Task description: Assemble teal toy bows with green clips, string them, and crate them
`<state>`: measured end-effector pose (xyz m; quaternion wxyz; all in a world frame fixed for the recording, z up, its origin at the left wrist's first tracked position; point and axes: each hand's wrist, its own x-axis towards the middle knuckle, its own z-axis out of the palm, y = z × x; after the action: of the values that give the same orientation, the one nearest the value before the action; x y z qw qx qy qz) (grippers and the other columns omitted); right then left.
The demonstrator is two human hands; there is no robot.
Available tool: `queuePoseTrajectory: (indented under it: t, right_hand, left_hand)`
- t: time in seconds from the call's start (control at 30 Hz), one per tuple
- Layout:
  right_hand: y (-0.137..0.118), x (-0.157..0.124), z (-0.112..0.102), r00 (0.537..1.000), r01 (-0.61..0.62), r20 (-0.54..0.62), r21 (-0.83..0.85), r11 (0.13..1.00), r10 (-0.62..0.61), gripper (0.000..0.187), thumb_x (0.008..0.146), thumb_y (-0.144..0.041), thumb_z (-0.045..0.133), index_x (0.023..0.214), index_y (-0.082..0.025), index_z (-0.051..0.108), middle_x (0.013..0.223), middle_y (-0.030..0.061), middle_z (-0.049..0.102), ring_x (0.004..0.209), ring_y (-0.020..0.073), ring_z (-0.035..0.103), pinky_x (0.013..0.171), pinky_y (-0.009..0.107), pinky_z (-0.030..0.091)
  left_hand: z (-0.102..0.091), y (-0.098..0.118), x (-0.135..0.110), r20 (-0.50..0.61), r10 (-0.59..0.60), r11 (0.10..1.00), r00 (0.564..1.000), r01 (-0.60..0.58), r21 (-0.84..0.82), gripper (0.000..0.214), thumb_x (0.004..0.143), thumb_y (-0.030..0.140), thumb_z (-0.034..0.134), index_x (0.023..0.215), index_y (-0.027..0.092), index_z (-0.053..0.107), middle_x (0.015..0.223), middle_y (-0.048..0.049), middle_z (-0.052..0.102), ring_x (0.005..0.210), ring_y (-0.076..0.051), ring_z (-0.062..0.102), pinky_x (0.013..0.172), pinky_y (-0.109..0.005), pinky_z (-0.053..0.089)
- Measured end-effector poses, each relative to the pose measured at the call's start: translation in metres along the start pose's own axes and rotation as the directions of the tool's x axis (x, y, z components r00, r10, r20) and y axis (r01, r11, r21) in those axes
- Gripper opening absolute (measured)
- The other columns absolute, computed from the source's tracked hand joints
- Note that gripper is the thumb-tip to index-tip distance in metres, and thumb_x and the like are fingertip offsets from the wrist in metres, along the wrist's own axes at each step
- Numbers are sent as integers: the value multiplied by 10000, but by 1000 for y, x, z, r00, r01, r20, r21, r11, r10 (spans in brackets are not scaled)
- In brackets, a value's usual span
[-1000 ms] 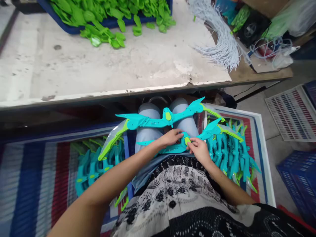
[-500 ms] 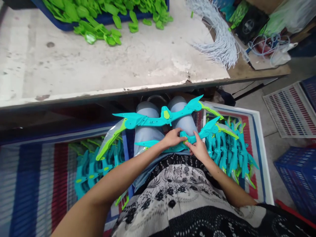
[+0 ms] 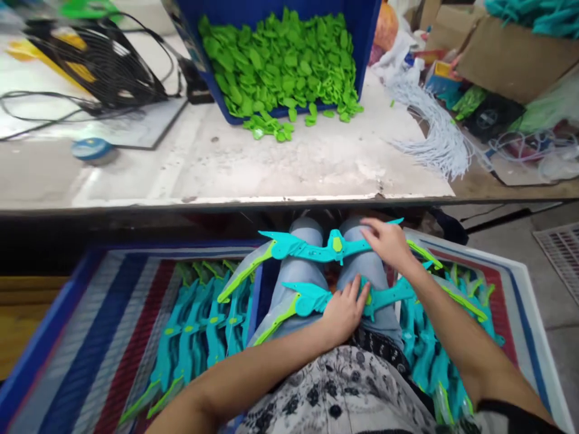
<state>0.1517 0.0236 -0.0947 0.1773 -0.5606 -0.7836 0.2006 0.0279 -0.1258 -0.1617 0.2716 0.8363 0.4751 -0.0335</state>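
Turq. bows (image 3: 307, 250) w/ lime-grn ends (image 3: 248, 271)

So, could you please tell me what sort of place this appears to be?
Probably a small factory or workshop: a blue bin of small green parts sits on a worn bench, a bundle of white cords lies nearby, and matching turquoise bow-shaped pieces are lined up in rows.

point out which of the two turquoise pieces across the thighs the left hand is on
The lower turquoise piece: the left hand partly covers it. The upper turquoise piece has only the right hand at it, toward its right end.
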Motion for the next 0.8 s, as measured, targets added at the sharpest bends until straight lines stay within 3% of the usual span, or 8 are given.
queuePoseTrajectory:
  t: [0.1,0.2,0.27,0.37,0.47,0.6,0.7,0.8]
  right_hand:
    - [-47,104,26,986,162,-15,-67,984,-164,303,896,-267,501,1103,-168,700,1051,106,711,985,242,638,881,343,469]
    - [-91,193,59,979,201,-12,-118,972,-204,338,902,-203,478,1182,-141,658,1190,138,625,1121,257,556,961,356,433]
    - [-111,238,76,979,194,-39,-137,971,-201,373,907,-189,469,1246,-139,615,1252,149,570,1169,271,505,983,372,420]
    - [-128,280,91,986,138,-72,-162,977,-151,381,907,-207,484,1263,-114,585,1275,174,537,1192,296,459,993,414,411]
    - [-130,299,97,988,123,-71,-179,976,-137,330,903,-204,488,1190,-100,615,1266,192,544,1204,313,443,973,432,418]
    - [-120,296,86,991,102,-68,-146,984,-112,282,873,-102,452,1062,-106,661,1155,169,637,1112,272,550,925,375,448]
    - [-102,268,61,994,64,-86,-18,998,-65,177,845,-157,533,918,-116,689,947,109,703,940,226,631,857,333,478]
    - [-74,205,27,998,62,-48,291,955,-50,211,817,-314,616,836,-120,697,767,61,699,745,176,646,730,292,505]
  left_hand:
    - [-13,-8,9,87,-13,1000,996,13,1,785,837,313,587,1502,156,201,1564,-247,234,1211,-328,548,880,-433,530]
    - [-34,-19,7,151,51,998,987,-43,-56,835,765,402,655,1451,122,270,1530,-260,289,1139,-343,600,853,-431,548]
    - [-47,-27,0,181,111,990,977,-92,-110,787,743,441,656,1396,132,344,1487,-241,363,1095,-348,625,832,-431,558]
    - [-60,-40,-9,198,176,971,964,-137,-194,716,730,459,641,1340,170,402,1378,-187,492,1052,-328,643,818,-414,561]
    - [-69,-53,-14,217,182,966,959,-133,-222,666,725,445,632,1303,173,444,1263,-163,570,1039,-323,643,824,-408,553]
    - [-78,-70,-15,250,164,966,954,-104,-237,601,729,419,618,1260,161,507,1212,-163,611,1038,-334,640,831,-414,543]
    - [-85,-82,-10,265,109,962,958,-34,-273,551,753,384,591,1255,167,534,1121,-143,674,982,-323,662,807,-391,532]
    - [-90,-91,1,275,71,929,959,36,-368,483,779,381,578,1213,170,575,1001,-116,712,894,-294,674,759,-352,507]
